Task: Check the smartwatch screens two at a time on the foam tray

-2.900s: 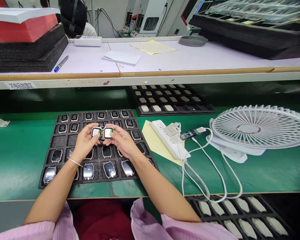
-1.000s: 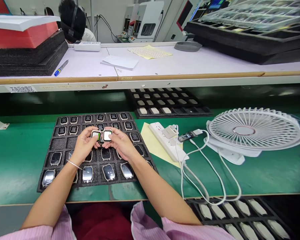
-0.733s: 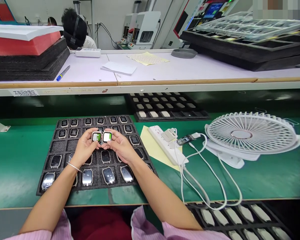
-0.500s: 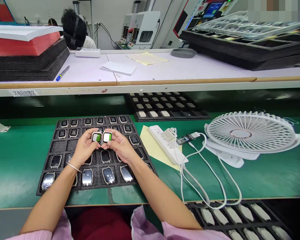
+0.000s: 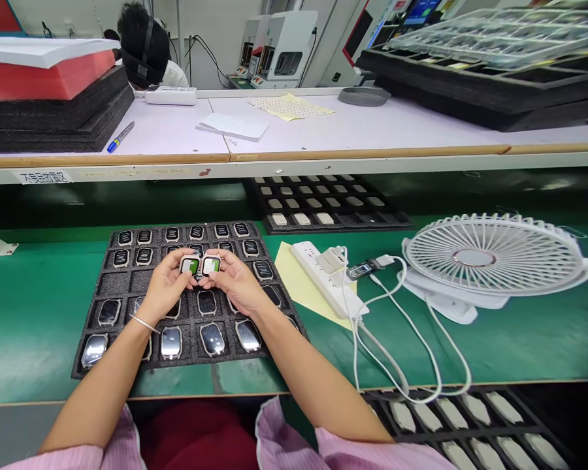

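Observation:
My left hand (image 5: 169,285) is closed round a smartwatch (image 5: 189,265) whose lit screen shows green and white. A second smartwatch (image 5: 210,264), lit the same way, is gripped in my right hand (image 5: 236,281). Both watches are held side by side with screens facing me, and my thumbs rest at their lower edges. Just below them lies a black foam tray (image 5: 115,285) with rows of watch cases in its pockets. In the back rows the screens show small text; the front rows have dark, shiny screens. My hands cover some of the middle pockets.
Right of the tray are a white power strip (image 5: 323,277) on yellow paper, loose white cables (image 5: 434,356) and a white fan (image 5: 475,258). More watch trays lie under the shelf (image 5: 284,156) and at lower right. A person (image 5: 144,49) sits beyond the shelf.
The camera view has tipped down slightly. Both thumbs have shifted a little on the watches, and the white and green areas on the screens look different. Both watches stay in my hands.

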The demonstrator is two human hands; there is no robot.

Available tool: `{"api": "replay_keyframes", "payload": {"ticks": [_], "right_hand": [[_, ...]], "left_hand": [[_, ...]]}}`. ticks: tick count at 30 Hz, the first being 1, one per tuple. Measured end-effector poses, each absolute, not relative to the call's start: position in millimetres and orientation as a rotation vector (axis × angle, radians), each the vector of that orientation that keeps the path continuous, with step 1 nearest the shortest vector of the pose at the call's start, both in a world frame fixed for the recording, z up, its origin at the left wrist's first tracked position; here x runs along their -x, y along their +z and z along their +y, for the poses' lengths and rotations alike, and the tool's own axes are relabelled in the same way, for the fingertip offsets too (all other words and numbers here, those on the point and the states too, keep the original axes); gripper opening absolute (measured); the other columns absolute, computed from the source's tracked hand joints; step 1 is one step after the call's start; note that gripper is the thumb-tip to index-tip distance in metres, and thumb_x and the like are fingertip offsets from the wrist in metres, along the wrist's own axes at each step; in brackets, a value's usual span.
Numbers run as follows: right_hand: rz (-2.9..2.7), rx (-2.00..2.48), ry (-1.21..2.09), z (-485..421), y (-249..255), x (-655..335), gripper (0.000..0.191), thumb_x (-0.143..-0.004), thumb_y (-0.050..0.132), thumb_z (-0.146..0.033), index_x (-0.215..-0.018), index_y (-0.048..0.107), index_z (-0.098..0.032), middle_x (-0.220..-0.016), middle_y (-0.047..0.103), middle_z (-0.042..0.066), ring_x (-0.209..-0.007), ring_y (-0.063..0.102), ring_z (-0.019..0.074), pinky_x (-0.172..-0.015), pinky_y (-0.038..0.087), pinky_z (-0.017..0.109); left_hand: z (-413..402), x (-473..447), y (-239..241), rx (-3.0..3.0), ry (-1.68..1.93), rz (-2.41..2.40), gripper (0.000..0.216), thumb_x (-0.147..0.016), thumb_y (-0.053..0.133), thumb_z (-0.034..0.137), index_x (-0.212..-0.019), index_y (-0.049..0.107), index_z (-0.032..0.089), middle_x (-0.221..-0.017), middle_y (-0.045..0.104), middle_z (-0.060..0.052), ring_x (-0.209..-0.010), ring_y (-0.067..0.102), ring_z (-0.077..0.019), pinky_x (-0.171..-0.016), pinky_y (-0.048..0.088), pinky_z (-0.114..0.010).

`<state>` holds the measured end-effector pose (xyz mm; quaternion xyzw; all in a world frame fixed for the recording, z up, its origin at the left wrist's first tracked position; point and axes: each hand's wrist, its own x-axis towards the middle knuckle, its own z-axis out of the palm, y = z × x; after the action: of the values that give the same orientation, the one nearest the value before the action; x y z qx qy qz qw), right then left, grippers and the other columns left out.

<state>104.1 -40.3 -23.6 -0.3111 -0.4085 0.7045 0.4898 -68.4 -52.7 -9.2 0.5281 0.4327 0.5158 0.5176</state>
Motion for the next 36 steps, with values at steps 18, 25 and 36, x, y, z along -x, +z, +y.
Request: {"api": "replay_keyframes", "payload": {"ticks": [18,25,36], "right_hand": [[-1.026,0.841,1.673,-39.0,-24.8,-104.1,0.035,-0.074,0.078,-0.035,-0.102,0.061,-0.022,-0.077,0.068,-0.003,-0.056,0.066,0.0107,-0.054,0.05,0.024],[-1.035,0.812,1.662,-39.8,-24.0,-103.9,0.042,-0.066,0.076,-0.016,-0.104,0.06,-0.024,-0.082,0.069,-0.004,-0.063,0.067,0.0114,-0.061,0.053,0.026],[-1.036,0.824,1.638,-36.1,-25.4,-101.4,0.041,-0.068,0.081,-0.031,-0.101,0.059,-0.023,-0.083,0.069,-0.003,-0.057,0.062,0.0084,-0.054,0.047,0.021]], "left_hand": [[-52.9,67.3,-9.6,-1.273,1.191,1.083,0.03,-0.075,0.074,0.029,-0.101,0.062,0.019,-0.09,0.065,0.0,-0.058,0.063,-0.008,-0.054,0.053,-0.021],[-53.7,67.8,-9.1,-1.24,1.202,1.048,0.04,-0.07,0.069,0.016,-0.109,0.061,0.019,-0.095,0.066,-0.001,-0.064,0.066,-0.0095,-0.06,0.056,-0.022],[-52.3,69.5,-7.4,-1.255,1.221,1.113,0.047,-0.074,0.078,0.044,-0.112,0.062,0.02,-0.1,0.069,-0.004,-0.062,0.068,-0.0123,-0.06,0.059,-0.027]]}}
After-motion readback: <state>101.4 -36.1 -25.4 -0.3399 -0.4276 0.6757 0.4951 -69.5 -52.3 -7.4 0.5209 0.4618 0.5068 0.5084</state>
